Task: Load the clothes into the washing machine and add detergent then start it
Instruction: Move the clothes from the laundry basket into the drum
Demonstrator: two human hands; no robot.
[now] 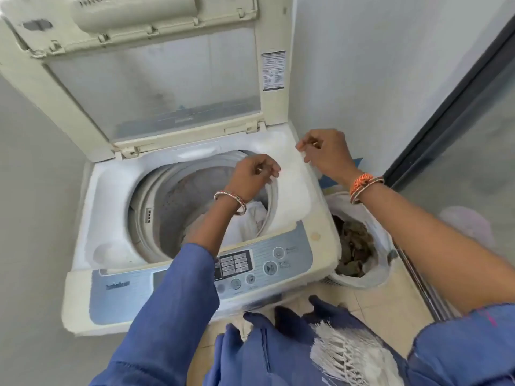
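A cream top-loading washing machine (320, 240) stands in front of me with its lid (156, 79) raised against the wall. White fabric (248, 221) lies inside the drum (178, 207). My left hand (256, 174) is over the right side of the drum opening with its fingers pinched on the edge of a white cloth (292, 196). My right hand (326, 154) pinches the same cloth above the machine's back right corner. The cloth spreads between my hands and hangs down into the drum. No detergent is in view.
The control panel (259, 268) with its buttons runs along the machine's front edge. A white bag (381, 246) with dark brownish contents stands on the tiled floor right of the machine. A glass door (459, 162) closes the right side. Walls stand behind and left.
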